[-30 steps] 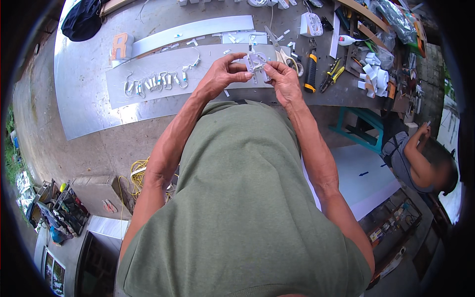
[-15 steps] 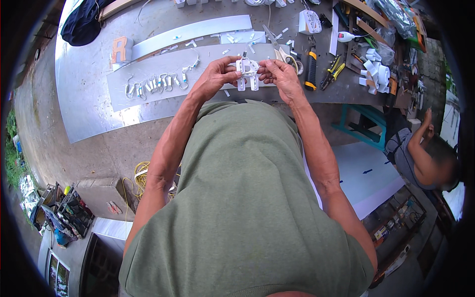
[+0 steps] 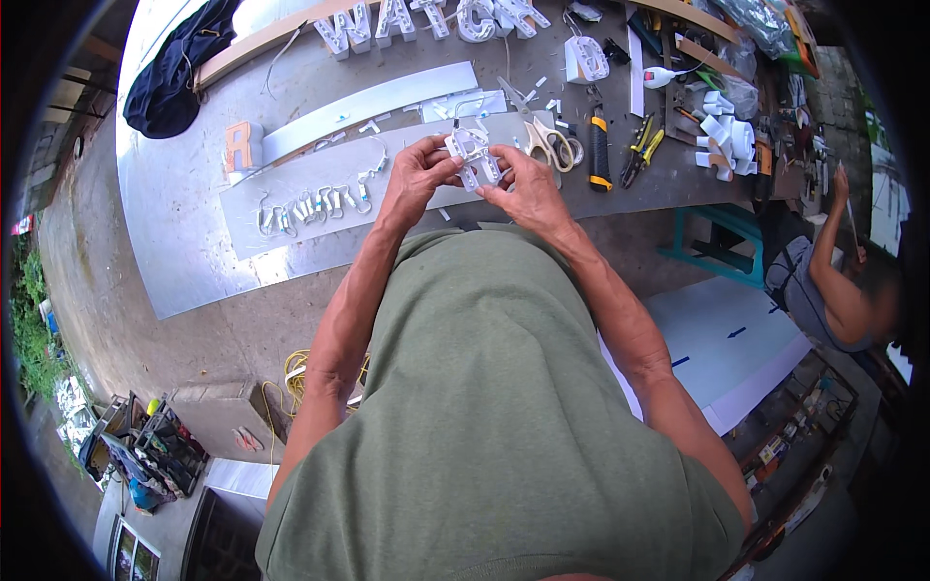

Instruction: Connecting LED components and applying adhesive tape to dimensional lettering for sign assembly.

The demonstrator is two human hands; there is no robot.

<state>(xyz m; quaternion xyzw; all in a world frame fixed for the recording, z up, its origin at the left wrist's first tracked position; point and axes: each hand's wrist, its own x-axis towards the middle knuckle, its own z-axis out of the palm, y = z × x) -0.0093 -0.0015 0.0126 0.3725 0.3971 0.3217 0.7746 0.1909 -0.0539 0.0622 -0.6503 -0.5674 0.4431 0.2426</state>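
Note:
Over the near edge of the workbench I hold a small white letter-shaped shell, hollow side up, with thin wire and small pieces inside it. My left hand pinches its left side between thumb and fingers. My right hand is closed on its right side, the thumb at the lower corner. Left of my hands, a wired string of small white light modules lies in loops on a flat grey sheet. Just right of my hands are scissors with pale handles, blades pointing away.
A yellow-and-black cutter knife and yellow-handled pliers lie to the right, near a white curled strip. Several white letter shells stand at the back. An orange-faced letter stands left. Another person is at far right.
The shell has tilted and shifted slightly left and down in my hands. My right hand has come in closer around its side. The view has shifted, showing more of the bench's back.

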